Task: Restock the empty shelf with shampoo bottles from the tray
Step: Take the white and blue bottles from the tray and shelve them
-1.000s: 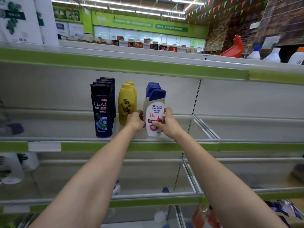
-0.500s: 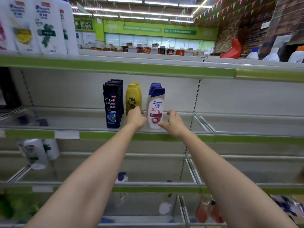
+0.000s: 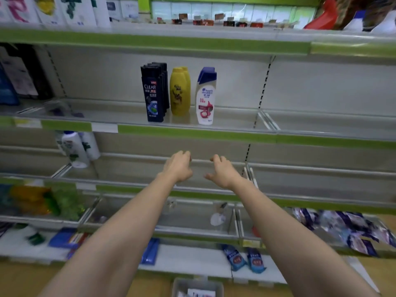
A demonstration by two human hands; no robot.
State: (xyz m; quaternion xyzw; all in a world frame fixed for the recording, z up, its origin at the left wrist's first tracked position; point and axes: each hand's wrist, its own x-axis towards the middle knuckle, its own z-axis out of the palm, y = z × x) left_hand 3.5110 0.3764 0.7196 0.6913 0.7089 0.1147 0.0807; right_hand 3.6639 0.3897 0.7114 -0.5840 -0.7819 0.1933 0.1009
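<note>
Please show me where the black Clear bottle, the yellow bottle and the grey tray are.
black Clear bottle (image 3: pixel 152 101), head view, front label.
yellow bottle (image 3: pixel 179 93), head view, body.
grey tray (image 3: pixel 176 285), head view, left rim.

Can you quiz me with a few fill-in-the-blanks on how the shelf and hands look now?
1. The white bottle has a ____ cap.
2. The yellow bottles stand between the black bottles and the ____ bottle.
3. The left hand and right hand hold ____.
4. The tray sits ____ the shelves, on the floor.

Missing words: blue; white; nothing; below
</note>
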